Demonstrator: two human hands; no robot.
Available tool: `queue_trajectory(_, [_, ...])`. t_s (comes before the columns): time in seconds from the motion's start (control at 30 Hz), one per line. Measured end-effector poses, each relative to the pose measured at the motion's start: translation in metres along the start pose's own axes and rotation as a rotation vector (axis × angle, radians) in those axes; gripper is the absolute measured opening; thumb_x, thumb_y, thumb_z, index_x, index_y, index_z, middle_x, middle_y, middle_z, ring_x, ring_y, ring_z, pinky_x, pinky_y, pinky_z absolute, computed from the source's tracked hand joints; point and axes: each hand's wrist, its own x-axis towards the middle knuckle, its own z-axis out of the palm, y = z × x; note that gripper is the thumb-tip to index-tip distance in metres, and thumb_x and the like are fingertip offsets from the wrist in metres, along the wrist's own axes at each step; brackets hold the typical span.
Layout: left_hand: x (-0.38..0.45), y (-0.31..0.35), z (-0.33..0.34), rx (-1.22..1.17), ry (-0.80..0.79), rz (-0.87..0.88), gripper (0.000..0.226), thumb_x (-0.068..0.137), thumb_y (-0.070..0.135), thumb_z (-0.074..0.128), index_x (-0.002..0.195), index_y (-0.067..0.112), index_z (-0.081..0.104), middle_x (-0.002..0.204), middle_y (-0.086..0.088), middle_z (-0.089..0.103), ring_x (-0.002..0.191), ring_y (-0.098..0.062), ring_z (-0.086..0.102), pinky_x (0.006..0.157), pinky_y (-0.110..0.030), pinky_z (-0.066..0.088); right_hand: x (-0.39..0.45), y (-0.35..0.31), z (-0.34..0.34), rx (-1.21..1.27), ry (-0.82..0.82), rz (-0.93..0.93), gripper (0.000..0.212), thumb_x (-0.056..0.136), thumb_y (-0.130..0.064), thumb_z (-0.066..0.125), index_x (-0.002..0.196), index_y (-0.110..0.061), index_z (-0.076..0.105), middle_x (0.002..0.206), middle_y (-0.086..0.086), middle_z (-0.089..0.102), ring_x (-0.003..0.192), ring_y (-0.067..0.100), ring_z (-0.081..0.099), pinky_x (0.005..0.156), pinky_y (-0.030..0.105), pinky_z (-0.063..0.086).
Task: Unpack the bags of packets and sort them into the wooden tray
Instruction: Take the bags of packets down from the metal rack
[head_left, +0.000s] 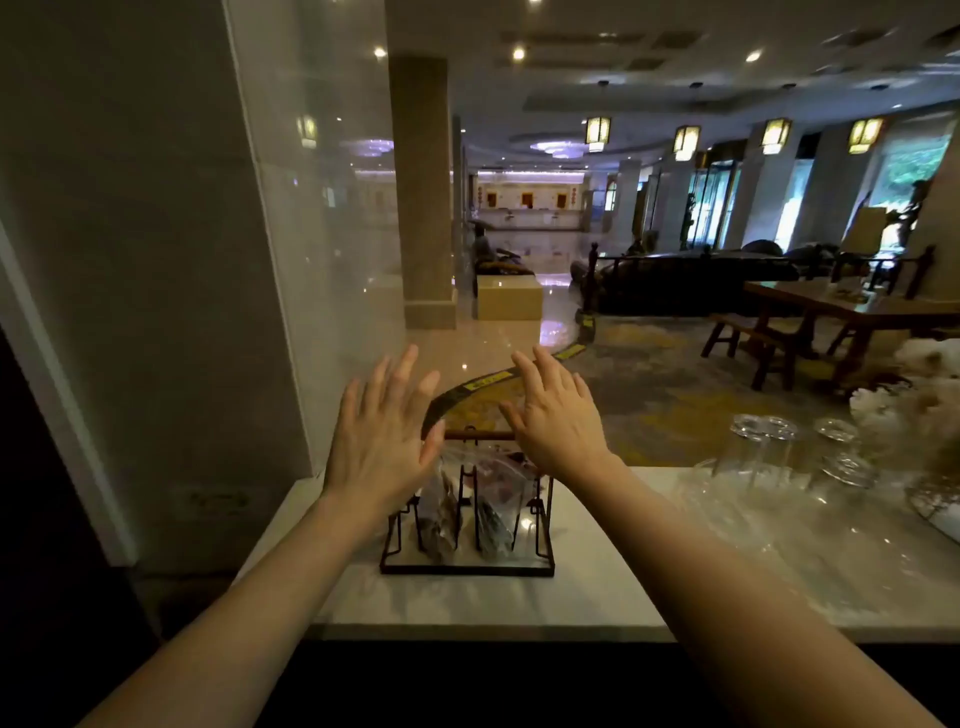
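Note:
A black wire rack (395, 564) with a wooden top handle (480, 435) stands on the white marble counter (597, 587). Clear plastic bags of packets (491, 512) stand inside it between its dividers. My left hand (382, 434) hovers above the rack's left side, palm down, fingers spread, holding nothing. My right hand (556, 415) hovers above the rack's right side, fingers spread too, and hides the handle's right end. Neither hand touches the bags. No wooden tray is visible besides the rack.
Several upturned clear glasses (763, 441) stand on the counter to the right, with white dried flowers (914, 395) beyond them. A stone wall and glass panel (311, 234) rise on the left. Behind the counter lies a lobby with wooden tables and benches (831, 322).

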Motion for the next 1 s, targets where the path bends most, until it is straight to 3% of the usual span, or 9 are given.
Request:
queue_trajectory(0.17, [-0.024,-0.001,0.033,-0.038,-0.126,-0.026,0.041,0.09,0.049,0.03,0.107,0.015,0.047,0.154,-0.012,0.027,0.14,-0.027,0.029,0.108,-0.046,0.035,0.0,0.005,0.024,0.079,-0.116,0.058,0.06,0.095,-0.046,0.04,0.146,-0.021,0.022,0.153,0.008,0.027,0.136,0.029,0.035,0.108,0.047,0.033])
queue_trajectory(0.23, [-0.032,-0.001,0.043,-0.044,-0.193,-0.023,0.052,0.089,0.055,0.027,0.11,0.015,0.053,0.156,-0.01,0.022,0.142,-0.024,0.025,0.11,-0.044,0.033,0.002,0.003,0.028,0.169,-0.114,0.111,0.056,0.094,-0.04,0.045,0.142,-0.018,0.027,0.146,0.009,0.035,0.125,0.032,0.045,0.097,0.048,0.045])
queue_trajectory(0.4, [-0.043,0.005,0.059,-0.031,-0.323,-0.021,0.074,0.085,0.067,0.021,0.124,0.013,0.054,0.16,-0.004,0.006,0.146,-0.019,0.009,0.115,-0.044,0.023,0.012,0.009,0.036,0.334,-0.145,0.305,0.058,0.091,-0.032,0.055,0.14,-0.014,0.029,0.124,0.015,0.059,0.108,0.033,0.059,0.085,0.045,0.051])
queue_trajectory(0.47, [-0.04,0.007,0.059,-0.027,-0.328,-0.016,0.071,0.087,0.066,0.026,0.126,0.013,0.053,0.16,-0.004,0.006,0.146,-0.019,0.007,0.116,-0.046,0.021,0.014,0.016,0.04,0.349,-0.171,0.364,0.06,0.09,-0.031,0.055,0.14,-0.014,0.027,0.114,0.019,0.065,0.098,0.036,0.063,0.077,0.045,0.053])
queue_trajectory(0.57, [-0.034,0.005,0.061,0.009,-0.289,0.019,0.051,0.092,0.049,0.037,0.124,0.013,0.055,0.159,-0.008,0.014,0.146,-0.022,0.011,0.115,-0.05,0.02,0.018,0.023,0.045,0.43,-0.181,0.423,0.062,0.088,-0.031,0.058,0.14,-0.012,0.029,0.119,0.02,0.062,0.102,0.036,0.062,0.082,0.048,0.053])
queue_trajectory(0.67, [-0.026,0.0,0.066,0.001,-0.277,0.057,0.038,0.093,0.032,0.041,0.122,0.014,0.059,0.158,-0.005,0.02,0.146,-0.021,0.013,0.117,-0.05,0.016,0.023,0.028,0.048,0.44,-0.146,0.451,0.044,0.087,-0.028,0.061,0.124,-0.007,0.05,0.112,0.015,0.065,0.103,0.032,0.061,0.084,0.044,0.052])
queue_trajectory(0.77, [-0.02,-0.004,0.075,-0.111,-0.251,0.036,0.025,0.093,0.024,0.048,0.109,0.016,0.066,0.155,-0.002,0.03,0.143,-0.019,0.022,0.117,-0.046,0.018,0.026,0.033,0.051,0.419,-0.1,0.416,0.011,0.088,-0.022,0.06,0.089,-0.012,0.066,0.091,0.009,0.071,0.089,0.028,0.066,0.076,0.039,0.054])
queue_trajectory(0.87, [-0.018,-0.006,0.078,-0.157,-0.214,0.03,0.018,0.092,0.02,0.052,0.097,0.017,0.07,0.151,-0.001,0.037,0.141,-0.02,0.029,0.116,-0.045,0.021,0.029,0.03,0.046,0.456,-0.016,0.405,0.015,0.089,-0.02,0.057,0.074,-0.017,0.059,0.077,0.004,0.07,0.077,0.023,0.066,0.071,0.039,0.055])
queue_trajectory(1.0, [-0.021,-0.009,0.078,-0.134,-0.211,0.065,0.02,0.092,0.02,0.052,0.098,0.016,0.07,0.153,-0.002,0.033,0.142,-0.021,0.027,0.116,-0.047,0.02,0.047,0.01,0.017,0.538,0.173,0.324,0.015,0.091,-0.018,0.053,0.079,-0.012,0.059,0.074,0.001,0.069,0.075,0.02,0.064,0.068,0.034,0.048])
